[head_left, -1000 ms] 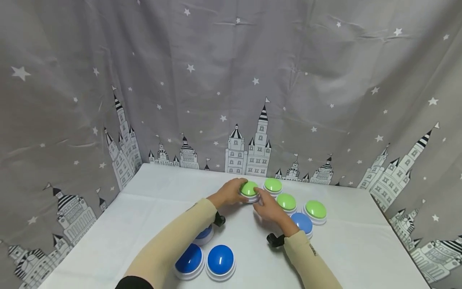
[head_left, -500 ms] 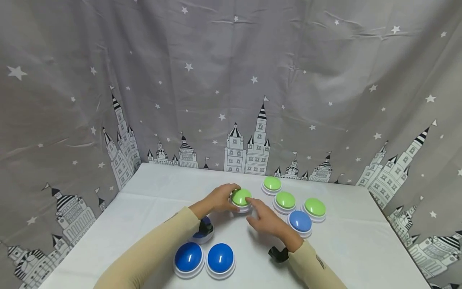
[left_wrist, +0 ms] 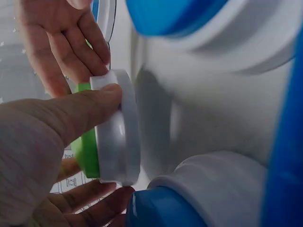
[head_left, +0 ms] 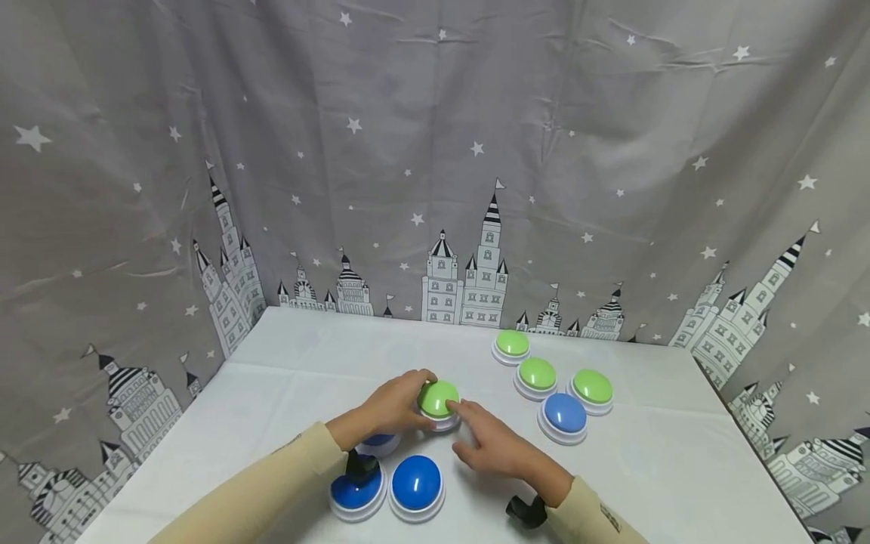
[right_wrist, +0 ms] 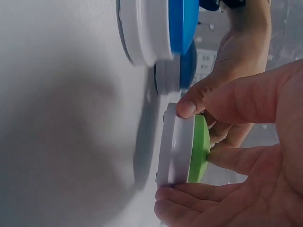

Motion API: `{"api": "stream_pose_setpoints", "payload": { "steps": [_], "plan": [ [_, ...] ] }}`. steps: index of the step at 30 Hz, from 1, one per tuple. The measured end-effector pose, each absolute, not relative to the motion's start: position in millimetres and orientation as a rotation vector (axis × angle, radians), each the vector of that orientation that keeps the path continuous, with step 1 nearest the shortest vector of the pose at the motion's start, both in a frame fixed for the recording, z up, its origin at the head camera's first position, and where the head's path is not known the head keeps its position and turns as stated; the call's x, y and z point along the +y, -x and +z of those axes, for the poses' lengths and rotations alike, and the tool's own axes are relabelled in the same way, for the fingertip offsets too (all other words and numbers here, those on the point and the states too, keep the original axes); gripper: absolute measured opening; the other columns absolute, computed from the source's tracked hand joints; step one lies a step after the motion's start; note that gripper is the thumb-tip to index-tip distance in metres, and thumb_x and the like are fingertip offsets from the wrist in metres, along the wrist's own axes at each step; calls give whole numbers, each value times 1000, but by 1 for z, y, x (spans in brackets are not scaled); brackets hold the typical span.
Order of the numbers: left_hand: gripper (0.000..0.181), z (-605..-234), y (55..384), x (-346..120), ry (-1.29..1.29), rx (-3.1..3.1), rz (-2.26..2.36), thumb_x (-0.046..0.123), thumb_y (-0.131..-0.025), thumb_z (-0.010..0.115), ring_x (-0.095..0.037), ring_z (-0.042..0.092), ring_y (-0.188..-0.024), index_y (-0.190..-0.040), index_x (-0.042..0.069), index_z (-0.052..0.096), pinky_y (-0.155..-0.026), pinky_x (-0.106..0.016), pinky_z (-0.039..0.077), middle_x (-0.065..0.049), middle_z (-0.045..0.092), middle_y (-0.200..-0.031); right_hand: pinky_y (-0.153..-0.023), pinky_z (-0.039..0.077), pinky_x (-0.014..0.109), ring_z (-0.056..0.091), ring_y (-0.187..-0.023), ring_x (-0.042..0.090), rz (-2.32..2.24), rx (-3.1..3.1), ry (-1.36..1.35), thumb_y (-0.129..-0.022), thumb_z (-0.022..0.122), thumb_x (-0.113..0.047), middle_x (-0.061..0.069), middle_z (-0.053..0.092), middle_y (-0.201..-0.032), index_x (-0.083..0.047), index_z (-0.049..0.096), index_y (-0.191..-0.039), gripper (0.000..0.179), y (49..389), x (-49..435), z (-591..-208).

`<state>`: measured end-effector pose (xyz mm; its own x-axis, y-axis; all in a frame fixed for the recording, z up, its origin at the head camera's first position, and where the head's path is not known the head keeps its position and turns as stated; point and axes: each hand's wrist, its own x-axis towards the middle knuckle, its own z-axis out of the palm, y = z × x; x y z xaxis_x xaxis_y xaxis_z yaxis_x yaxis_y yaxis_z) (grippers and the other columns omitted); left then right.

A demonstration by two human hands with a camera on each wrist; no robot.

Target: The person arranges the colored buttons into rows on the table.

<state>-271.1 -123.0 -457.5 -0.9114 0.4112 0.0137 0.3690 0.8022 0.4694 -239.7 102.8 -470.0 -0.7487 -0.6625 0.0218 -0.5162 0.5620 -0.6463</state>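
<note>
Just above the surface [head_left: 285,366], the left grip [head_left: 394,406] pinches a green button [head_left: 437,399] — the loose-fingered right grip [head_left: 499,444] touches it — while three blue buttons [head_left: 417,483] crowd the near-edge side.

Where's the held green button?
In the head view, the green button is below centre, between the left hand and right hand, with blue buttons lower left.
</note>
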Motion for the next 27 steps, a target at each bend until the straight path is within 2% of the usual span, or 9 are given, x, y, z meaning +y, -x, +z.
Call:
{"api": "stream_pose_setpoints", "payload": {
  "steps": [10, 27],
  "plan": [
    [79, -458, 250, -128, -635, 2858, 682, 30, -71, 90, -19, 59, -100, -136, 11, 50, -90, -40, 53, -3, 57, -113, -112, 33, 51, 36, -140, 34, -907, 2520, 969, -93, 65, -21, 20, 37, -152, -5, 41, -149, 62, 223, 95, -467],
    [71, -461, 241, -135, -716, 2866, 557, 32, -72, 89, -18, 58, -93, -131, 14, 54, -83, -39, 54, -2, 58, -108, -107, 42, 44, 46, -132, 24, -892, 2434, 943, -93, 66, -28, 12, 44, -146, -14, 43, -150, 63, 215, 94, -470]
  ]
}}
